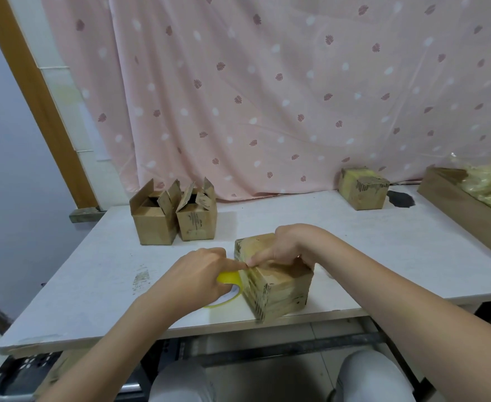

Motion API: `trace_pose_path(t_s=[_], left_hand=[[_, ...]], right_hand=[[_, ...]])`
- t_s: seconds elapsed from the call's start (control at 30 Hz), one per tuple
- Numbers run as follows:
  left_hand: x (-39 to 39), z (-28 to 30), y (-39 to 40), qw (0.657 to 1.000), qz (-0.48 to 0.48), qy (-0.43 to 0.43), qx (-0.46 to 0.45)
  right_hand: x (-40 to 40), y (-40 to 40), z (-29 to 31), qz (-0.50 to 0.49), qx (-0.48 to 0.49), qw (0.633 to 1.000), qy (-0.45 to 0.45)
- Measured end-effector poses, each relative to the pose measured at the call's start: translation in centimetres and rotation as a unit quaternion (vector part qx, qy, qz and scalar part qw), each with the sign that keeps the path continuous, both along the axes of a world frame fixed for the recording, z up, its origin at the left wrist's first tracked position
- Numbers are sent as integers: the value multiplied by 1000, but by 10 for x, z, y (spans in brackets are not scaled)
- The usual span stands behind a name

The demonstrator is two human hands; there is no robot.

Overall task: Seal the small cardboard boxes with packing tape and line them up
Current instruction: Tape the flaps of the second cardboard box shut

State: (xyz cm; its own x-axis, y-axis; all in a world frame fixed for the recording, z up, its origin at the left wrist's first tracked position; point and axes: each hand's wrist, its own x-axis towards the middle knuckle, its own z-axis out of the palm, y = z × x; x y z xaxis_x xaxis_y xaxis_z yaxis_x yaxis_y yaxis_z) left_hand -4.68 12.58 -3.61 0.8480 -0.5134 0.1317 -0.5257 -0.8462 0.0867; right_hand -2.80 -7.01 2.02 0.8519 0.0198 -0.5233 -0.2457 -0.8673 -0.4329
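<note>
A small closed cardboard box (279, 288) lies near the table's front edge. My left hand (201, 277) grips a yellow roll of packing tape (229, 279) against the box's left side. My right hand (285, 245) rests on the box's top, its forefinger pressing at the upper left edge where the tape meets it. Two open boxes (153, 220) (197, 219) stand side by side at the back left, flaps up. A taped box (364, 188) sits at the back right by the curtain.
The white table (383, 256) has a dark stain (401, 198) at the back right. A long cardboard tray (464, 210) of pale packing filler stands at the right edge. A pink curtain (267, 97) hangs behind. A black crate (24, 375) sits under the table's left.
</note>
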Motion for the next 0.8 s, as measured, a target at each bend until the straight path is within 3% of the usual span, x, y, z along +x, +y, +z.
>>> trace_pose_path(t_s=[0.2,0.47,0.63,0.8], left_hand=[[0,1,5,999,-8,-26,-31],[3,6,-3,999,-23,-32,-10],[0,14,-6,998,-30,-24,-48],[8,27,7,988,-44,-26,-145]], right_hand=[[-1,3,1,-7,-20,998,-54],[6,-4,11,12,-49,999,8],[12,-19,5,-35,73,997,13],[11,-41,-15,-114,206,971,44]])
